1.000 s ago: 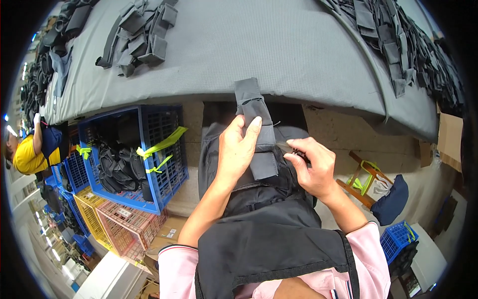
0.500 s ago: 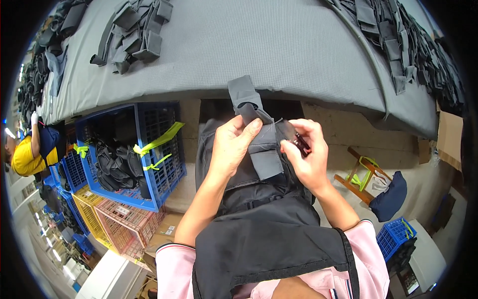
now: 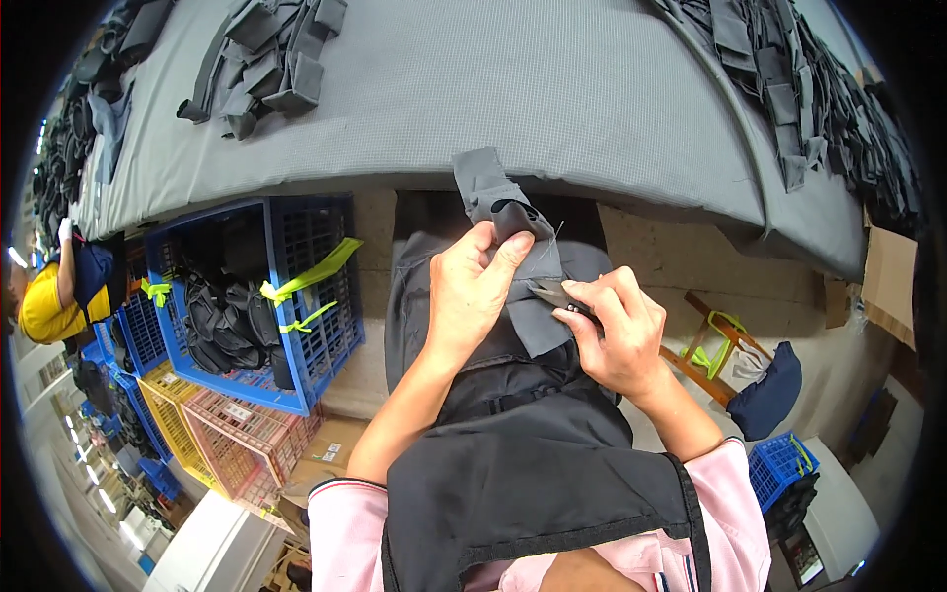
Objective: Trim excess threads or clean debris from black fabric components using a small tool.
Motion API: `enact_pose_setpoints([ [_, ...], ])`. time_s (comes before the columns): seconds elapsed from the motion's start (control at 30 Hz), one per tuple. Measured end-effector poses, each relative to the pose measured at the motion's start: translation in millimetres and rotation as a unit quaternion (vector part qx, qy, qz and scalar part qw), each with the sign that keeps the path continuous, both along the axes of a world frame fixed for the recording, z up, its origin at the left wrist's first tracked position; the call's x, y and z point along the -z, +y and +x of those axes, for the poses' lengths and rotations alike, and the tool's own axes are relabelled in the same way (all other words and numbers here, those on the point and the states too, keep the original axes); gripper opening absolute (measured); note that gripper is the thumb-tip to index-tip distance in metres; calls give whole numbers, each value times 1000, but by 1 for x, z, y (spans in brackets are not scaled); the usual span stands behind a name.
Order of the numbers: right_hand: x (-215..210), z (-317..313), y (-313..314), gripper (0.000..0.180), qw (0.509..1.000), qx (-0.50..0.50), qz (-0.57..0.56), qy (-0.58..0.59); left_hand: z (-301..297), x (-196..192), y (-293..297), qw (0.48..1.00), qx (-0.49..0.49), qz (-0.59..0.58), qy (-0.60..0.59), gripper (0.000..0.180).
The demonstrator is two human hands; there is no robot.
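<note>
My left hand (image 3: pixel 468 294) pinches a dark grey fabric strip (image 3: pixel 480 176) between thumb and fingers. The strip has stitched, folded sections, one of them bulging into a loop. Its upper end reaches toward the table edge, and its lower end hangs over my lap. A loose thread stands out from its right side. My right hand (image 3: pixel 623 331) is closed around small thread snips (image 3: pixel 548 293). Their blade tips lie against the strip just below my left fingers; whether they touch a thread cannot be made out. A black apron (image 3: pixel 523 483) covers my lap.
The grey cloth-covered table (image 3: pixel 473 89) stretches ahead. A pile of folded strips (image 3: pixel 271 64) lies on it at left, a larger heap (image 3: pixel 789 89) at right. A blue crate (image 3: pixel 321 296) of black goods stands left. At right is a wooden stool (image 3: pixel 715 350). A person in yellow (image 3: pixel 49 306) works far left.
My right hand has moved down and slightly right, bringing the snips from beside the strip onto it. The left hand has shifted slightly right, still gripping the strip.
</note>
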State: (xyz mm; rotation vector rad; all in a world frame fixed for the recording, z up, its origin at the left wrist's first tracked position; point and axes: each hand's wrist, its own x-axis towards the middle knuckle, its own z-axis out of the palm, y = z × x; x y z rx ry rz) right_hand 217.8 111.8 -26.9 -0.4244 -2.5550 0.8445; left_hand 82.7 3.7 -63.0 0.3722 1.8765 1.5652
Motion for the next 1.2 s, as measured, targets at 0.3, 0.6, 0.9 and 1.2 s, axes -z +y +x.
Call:
enact_pose_setpoints([
  [0.3, 5, -3, -4, 27, 997, 5, 67, 31, 4, -10, 3, 999, 6, -27, 20, 32],
  [0.6, 1, 4, -7, 26, 990, 64, -117, 46, 5, -5, 0, 999, 16, -38, 23, 34],
  [0.9, 1, -5, -9, 24, 991, 38, -122, -26, 4, -17, 7, 999, 6, 10, -50, 29],
  [1.2, 13, 6, 18, 20, 865, 159, -473, -48, -13, 1, -4, 963, 29, 63, -261, 28],
])
